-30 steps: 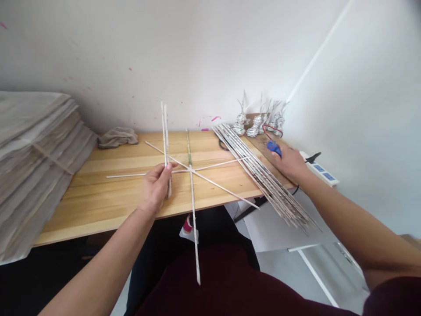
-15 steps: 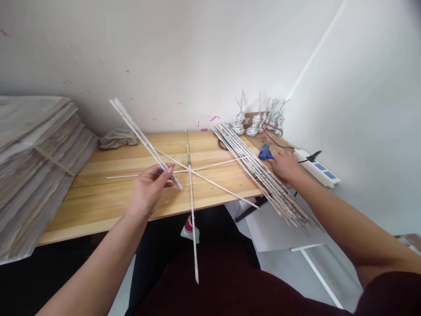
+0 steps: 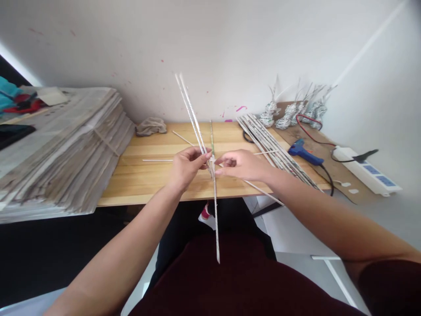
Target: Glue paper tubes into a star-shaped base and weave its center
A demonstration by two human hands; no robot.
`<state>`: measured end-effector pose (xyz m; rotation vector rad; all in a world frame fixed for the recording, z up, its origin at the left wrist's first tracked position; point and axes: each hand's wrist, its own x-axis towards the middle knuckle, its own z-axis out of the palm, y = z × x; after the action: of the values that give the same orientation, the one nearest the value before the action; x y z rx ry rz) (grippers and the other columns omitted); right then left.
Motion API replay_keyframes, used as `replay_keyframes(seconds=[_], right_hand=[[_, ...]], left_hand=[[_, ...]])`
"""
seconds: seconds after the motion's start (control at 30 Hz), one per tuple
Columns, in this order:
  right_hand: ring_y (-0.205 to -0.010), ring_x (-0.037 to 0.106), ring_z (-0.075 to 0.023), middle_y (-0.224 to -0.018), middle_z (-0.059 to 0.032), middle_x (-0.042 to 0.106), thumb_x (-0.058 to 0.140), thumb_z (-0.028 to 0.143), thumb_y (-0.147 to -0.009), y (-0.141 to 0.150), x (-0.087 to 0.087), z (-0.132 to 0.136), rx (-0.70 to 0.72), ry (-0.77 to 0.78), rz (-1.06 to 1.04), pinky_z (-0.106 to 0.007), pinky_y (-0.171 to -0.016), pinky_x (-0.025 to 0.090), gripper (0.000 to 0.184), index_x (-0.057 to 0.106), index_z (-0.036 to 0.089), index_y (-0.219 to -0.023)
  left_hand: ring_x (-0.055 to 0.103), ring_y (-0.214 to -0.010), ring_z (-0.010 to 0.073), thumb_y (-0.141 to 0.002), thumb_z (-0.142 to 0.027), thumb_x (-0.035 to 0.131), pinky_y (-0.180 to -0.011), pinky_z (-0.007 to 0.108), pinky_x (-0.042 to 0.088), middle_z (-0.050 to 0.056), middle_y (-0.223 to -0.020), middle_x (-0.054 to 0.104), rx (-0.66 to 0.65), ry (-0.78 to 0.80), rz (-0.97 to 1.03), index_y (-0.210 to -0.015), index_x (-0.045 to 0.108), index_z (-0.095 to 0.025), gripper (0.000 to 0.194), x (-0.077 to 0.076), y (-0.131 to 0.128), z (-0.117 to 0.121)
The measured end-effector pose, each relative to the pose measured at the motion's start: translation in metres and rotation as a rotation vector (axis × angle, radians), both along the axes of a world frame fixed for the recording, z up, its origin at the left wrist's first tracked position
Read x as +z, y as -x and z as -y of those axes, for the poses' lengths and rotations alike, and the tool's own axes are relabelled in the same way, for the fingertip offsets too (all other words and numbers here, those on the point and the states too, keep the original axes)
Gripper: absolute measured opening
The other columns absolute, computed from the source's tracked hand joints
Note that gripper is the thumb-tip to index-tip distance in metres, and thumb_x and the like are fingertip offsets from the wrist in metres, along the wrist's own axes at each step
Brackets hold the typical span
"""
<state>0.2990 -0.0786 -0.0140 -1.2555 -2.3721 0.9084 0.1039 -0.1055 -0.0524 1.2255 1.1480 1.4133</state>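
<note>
My left hand (image 3: 189,166) is closed on two rolled-paper sticks (image 3: 190,107), which stand tilted with their upper ends leaning left toward the wall. Their lower ends come close to the middle of a star of crossed paper sticks (image 3: 216,210) on the wooden table. My right hand (image 3: 245,164) is at the star's centre, thumb and forefinger apart beside the crossing; whether the fingertips touch the sticks is unclear. Both hands partly cover the star. A blue glue gun (image 3: 304,153) lies on the cardboard to the right, apart from my right hand.
A bundle of paper sticks (image 3: 268,142) lies right of the star. Behind are woven paper figures (image 3: 289,115). A power strip (image 3: 366,171) rests on the cardboard (image 3: 342,180). Tied newspaper stacks (image 3: 95,140) stand left, near a crumpled cloth (image 3: 151,126) on the table (image 3: 128,188).
My right hand has left the glue gun, now lying on the cardboard, and moved left to the star's centre. My left hand has brought its two sticks to the crossing. The view has turned left.
</note>
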Motion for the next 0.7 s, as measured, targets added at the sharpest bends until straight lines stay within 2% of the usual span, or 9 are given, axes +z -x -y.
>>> replay_keyframes(seconds=[0.07, 0.17, 0.33, 0.5, 0.6, 0.7], right_hand=[[-0.061, 0.057, -0.0117, -0.074, 0.0004, 0.068, 0.072, 0.045, -0.075, 0.023, -0.010, -0.002, 0.027, 0.037, -0.041, -0.024, -0.058, 0.040, 0.031, 0.073, 0.020, -0.093], [-0.057, 0.056, -0.0110, -0.064, 0.0005, 0.065, 0.069, 0.039, -0.080, 0.033, -0.021, -0.013, -0.002, 0.075, -0.103, -0.024, -0.055, 0.040, 0.022, 0.070, 0.017, -0.074], [-0.062, 0.062, -0.0124, -0.071, -0.0034, 0.070, 0.065, 0.031, -0.084, 0.025, -0.031, -0.036, -0.106, 0.194, -0.234, -0.024, -0.060, 0.047, 0.016, 0.068, 0.016, -0.079], [-0.068, 0.063, -0.0143, -0.076, -0.0039, 0.072, 0.063, 0.033, -0.084, 0.024, -0.032, -0.047, -0.128, 0.052, -0.131, -0.024, -0.060, 0.044, 0.020, 0.073, 0.016, -0.082], [-0.071, 0.064, -0.0151, -0.078, -0.0037, 0.072, 0.063, 0.031, -0.084, 0.026, -0.031, -0.053, -0.132, -0.016, -0.089, -0.024, -0.062, 0.044, 0.018, 0.074, 0.017, -0.083], [-0.073, 0.064, -0.0156, -0.080, -0.0040, 0.073, 0.063, 0.026, -0.082, 0.028, -0.033, -0.060, -0.157, -0.036, -0.072, -0.024, -0.064, 0.045, 0.015, 0.075, 0.017, -0.085]], left_hand=[[0.065, -0.068, 0.0130, -0.067, -0.042, 0.081, -0.064, 0.026, 0.057, 0.004, -0.081, 0.072, -0.007, -0.023, 0.006, -0.096, 0.074, -0.015, 0.040, 0.001, 0.000, -0.001], [0.065, -0.068, 0.0134, -0.067, -0.042, 0.081, -0.065, 0.027, 0.057, 0.004, -0.083, 0.072, 0.046, -0.049, -0.021, -0.095, 0.073, -0.015, 0.040, -0.003, 0.005, -0.005], [0.065, -0.074, 0.0141, -0.070, -0.044, 0.078, -0.069, 0.028, 0.057, 0.005, -0.086, 0.072, 0.120, -0.071, -0.042, -0.092, 0.073, -0.015, 0.036, -0.017, 0.012, -0.013], [0.063, -0.067, 0.0133, -0.072, -0.039, 0.076, -0.067, 0.027, 0.054, 0.005, -0.078, 0.071, 0.098, -0.094, -0.198, -0.089, 0.073, -0.015, 0.030, -0.030, 0.015, -0.023], [0.064, -0.070, 0.0151, -0.075, -0.036, 0.072, -0.068, 0.027, 0.052, 0.006, -0.079, 0.072, 0.082, -0.092, -0.323, -0.089, 0.073, -0.016, 0.025, -0.032, 0.017, -0.027], [0.066, -0.074, 0.0164, -0.078, -0.035, 0.068, -0.072, 0.028, 0.051, 0.006, -0.083, 0.073, 0.068, -0.100, -0.365, -0.088, 0.073, -0.016, 0.022, -0.033, 0.017, -0.030]])
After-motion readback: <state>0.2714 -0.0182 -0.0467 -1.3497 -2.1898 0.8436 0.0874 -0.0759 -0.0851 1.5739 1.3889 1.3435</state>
